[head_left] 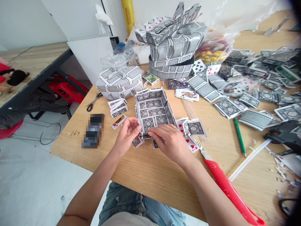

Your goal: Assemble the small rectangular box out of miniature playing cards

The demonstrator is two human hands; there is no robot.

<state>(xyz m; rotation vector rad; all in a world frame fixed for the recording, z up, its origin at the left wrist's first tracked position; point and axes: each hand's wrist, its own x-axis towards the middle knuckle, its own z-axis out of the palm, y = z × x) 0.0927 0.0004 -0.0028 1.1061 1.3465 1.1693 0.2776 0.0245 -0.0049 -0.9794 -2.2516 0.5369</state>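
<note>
An open box woven from folded playing cards [154, 108] rests on the wooden table in front of me. My left hand [128, 133] pinches the box's near left corner between thumb and fingers. Across the near edge lies my right hand [168, 141], its fingers bent and pressed together on the rim, partly hiding the near right side. Folded cards [194, 128] lie just right of the box, beside a red-handled knife [221, 175]. To the left is a small stack of folded cards [118, 107].
Finished woven card pieces [119, 82] and a taller one [171, 56] stand behind. Scissors [94, 102] and a blurred dark object [93, 130] lie left. Right are a green pencil [239, 136], a glue gun [287, 135] and many scattered cards [256, 119].
</note>
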